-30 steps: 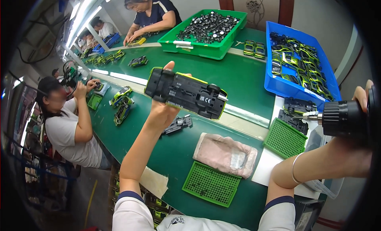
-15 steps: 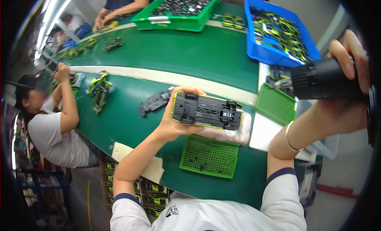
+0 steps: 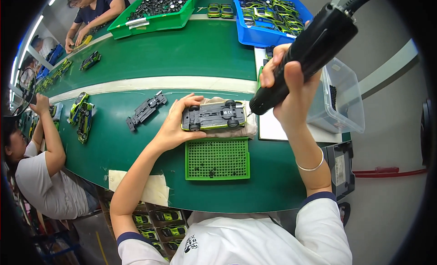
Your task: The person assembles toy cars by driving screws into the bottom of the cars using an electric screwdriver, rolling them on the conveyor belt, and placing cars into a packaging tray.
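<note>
The left hand (image 3: 173, 124) clamps the upturned toy car (image 3: 213, 117) over the cloth pad (image 3: 251, 125); the right hand (image 3: 295, 88) wraps the electric screwdriver (image 3: 314, 41). Held slanted, its bit (image 3: 250, 113) could slip, scratching the car.

Your left forearm (image 3: 135, 174) slants up and rightward from a bent elbow (image 3: 119, 215), and your left hand (image 3: 169, 128) curves into a C, fingers (image 3: 187, 101) along the far side, left thumb (image 3: 191, 136) stretched along the near one. Your right forearm (image 3: 306, 149) rises steeply, leaning slightly left, to your right hand (image 3: 293, 94), higher in view (its right thumb (image 3: 293, 73) points upward) and wrapped in a closed grip. Your two hands stay clear of each other.
</note>
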Demonstrator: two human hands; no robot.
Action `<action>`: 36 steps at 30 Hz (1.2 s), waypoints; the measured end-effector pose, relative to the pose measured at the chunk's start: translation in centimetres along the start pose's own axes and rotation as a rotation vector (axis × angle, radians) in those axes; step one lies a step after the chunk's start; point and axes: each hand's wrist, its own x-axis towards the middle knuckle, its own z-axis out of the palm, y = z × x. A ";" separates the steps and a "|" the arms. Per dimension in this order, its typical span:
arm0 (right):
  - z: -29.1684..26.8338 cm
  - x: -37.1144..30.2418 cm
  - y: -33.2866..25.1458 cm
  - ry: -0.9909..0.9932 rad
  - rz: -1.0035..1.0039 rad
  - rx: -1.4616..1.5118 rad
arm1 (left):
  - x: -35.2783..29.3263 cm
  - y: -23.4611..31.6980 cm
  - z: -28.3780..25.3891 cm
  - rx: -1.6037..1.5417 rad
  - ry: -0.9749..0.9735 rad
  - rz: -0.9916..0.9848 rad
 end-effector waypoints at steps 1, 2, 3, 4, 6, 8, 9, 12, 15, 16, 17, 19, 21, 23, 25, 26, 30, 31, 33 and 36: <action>0.0 -0.4 0.3 -0.015 0.005 -0.006 | 0.0 0.0 0.0 -0.003 -0.006 -0.007; 0.1 -0.6 0.4 -0.030 0.010 -0.013 | 0.1 0.0 0.0 -0.006 -0.012 -0.012; 0.4 -0.7 0.4 -0.019 -0.001 0.002 | 0.1 -0.2 -0.1 0.006 -0.019 -0.001; 0.4 -0.8 0.5 -0.020 -0.001 0.003 | 0.0 -0.2 -0.1 0.006 -0.017 -0.002; 0.2 -0.9 0.9 -0.059 -0.060 -0.076 | 0.3 0.0 0.0 -0.064 -0.048 -0.002; 0.5 -1.2 1.4 -0.041 -0.036 -0.076 | 0.4 0.0 0.0 -0.073 -0.043 0.003; 0.7 -1.4 1.6 -0.021 -0.010 -0.073 | 0.4 0.1 -0.2 -0.079 -0.038 0.007; 0.3 -1.3 1.9 -0.053 -0.008 -0.157 | 0.4 0.2 -0.5 -0.038 -0.057 0.031; 0.3 -1.4 2.2 -0.041 0.019 -0.132 | 0.5 0.0 -0.6 -0.033 -0.071 0.015; 0.2 -1.4 2.2 -0.041 0.020 -0.132 | 0.5 0.0 -0.6 -0.033 -0.071 0.014; 0.2 -1.4 2.2 -0.061 0.011 -0.143 | 0.5 0.0 -0.6 -0.020 -0.079 0.012; 0.2 -1.4 2.2 -0.080 0.001 -0.154 | 0.5 0.0 -0.6 -0.006 -0.088 0.010; 0.6 -1.2 2.1 -0.082 -0.052 -0.088 | 0.5 0.0 -0.7 -0.049 -0.067 0.030; 0.4 -1.0 1.8 -0.102 -0.081 -0.087 | 0.5 0.4 -0.9 -0.023 -0.020 0.049; 0.4 -0.7 1.2 -0.121 -0.110 -0.088 | 0.7 1.5 -0.6 0.125 0.118 0.111; 0.7 -0.6 0.4 -0.111 -0.112 -0.041 | 0.9 2.4 -0.3 0.123 0.119 0.113; 2.0 -1.3 -2.6 -0.110 0.046 -0.177 | 1.6 6.0 2.1 0.415 0.173 0.250; 2.7 -1.6 -3.0 -0.080 0.052 -0.190 | 1.6 6.3 2.6 0.421 0.150 0.265; 3.6 -2.0 -3.8 -0.081 0.087 -0.172 | 1.7 6.5 3.2 0.421 0.111 0.292; 2.9 -1.7 -4.0 -0.136 0.048 -0.034 | 0.9 7.2 2.9 0.408 0.033 0.266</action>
